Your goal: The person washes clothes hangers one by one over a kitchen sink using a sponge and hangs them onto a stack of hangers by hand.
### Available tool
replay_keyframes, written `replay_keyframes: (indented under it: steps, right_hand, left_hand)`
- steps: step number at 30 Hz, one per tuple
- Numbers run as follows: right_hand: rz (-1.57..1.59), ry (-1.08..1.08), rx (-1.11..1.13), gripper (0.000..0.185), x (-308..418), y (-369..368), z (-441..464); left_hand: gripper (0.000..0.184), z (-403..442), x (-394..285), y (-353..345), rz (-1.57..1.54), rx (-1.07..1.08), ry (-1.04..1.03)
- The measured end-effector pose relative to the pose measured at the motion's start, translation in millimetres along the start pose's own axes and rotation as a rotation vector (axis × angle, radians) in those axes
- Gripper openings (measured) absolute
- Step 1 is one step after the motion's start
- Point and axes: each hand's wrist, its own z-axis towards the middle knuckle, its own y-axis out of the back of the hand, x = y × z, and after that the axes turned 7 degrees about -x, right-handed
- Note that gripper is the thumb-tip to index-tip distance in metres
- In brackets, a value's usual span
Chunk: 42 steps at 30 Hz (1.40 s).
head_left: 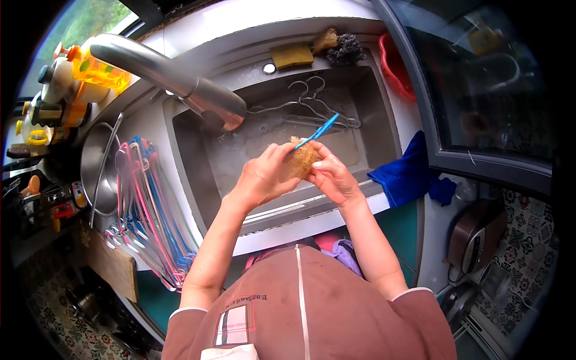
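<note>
Over the sink (pixel 207 207), both hands are closed around a tan, fibrous loofah scrubber (pixel 305 161). My left hand (pixel 264 175) grips it from the left. My right hand (pixel 331 175) has its fingers bent against the right side. A narrow blue bar (pixel 325 127), like a clothes hanger seen edge-on, sticks out of the scrubber up and to the right; its lower part is hidden. Beyond the hands, metal wire hangers (pixel 309 99) lie in the sink. The tap (pixel 210 102) reaches over the basin from the upper left.
Several pink, blue and white hangers (pixel 147 198) are piled left of the sink by a metal bowl (pixel 99 168). A yellow sponge (pixel 292 55) and a dark scourer (pixel 347 49) sit behind. To the right are a red basin (pixel 393 66), blue cloth (pixel 405 174) and window frame (pixel 414 78).
</note>
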Motion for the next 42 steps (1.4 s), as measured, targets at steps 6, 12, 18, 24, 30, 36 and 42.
replay_keyframes:
  steps: [6, 12, 18, 24, 30, 36, 42]
  right_hand:
    - [-0.965, 0.336, -0.515, 0.056, 0, 28, 2]
    - [-1.575, 0.798, 0.122, 0.036, 30, 4, -2]
    - [-1.578, 0.576, 0.033, 0.018, 11, 6, 5]
    - [-1.384, 0.502, -0.289, 0.019, -4, 17, 16]
    - [-1.434, 0.526, -0.447, 0.019, 7, 29, 30]
    - [-1.279, 0.464, -0.486, 0.019, 29, 24, 22]
    - [-1.212, 0.52, -0.471, 0.019, 60, 23, 2]
  left_hand:
    - [0.046, -6, 17, 1, -0.077, 0.099, -0.103]
    - [0.041, -4, 22, 5, -0.178, 0.328, -0.03]
    - [0.05, -16, 47, -17, 0.119, -0.011, -0.169]
    - [0.061, -55, 62, -44, 0.254, -0.413, 0.102]
    - [0.058, -70, 120, -93, 0.21, -0.024, 0.497]
    - [0.057, -12, 137, -155, 0.262, 0.055, 0.442]
    - [0.056, 51, 150, -223, 0.634, 0.066, -0.095]
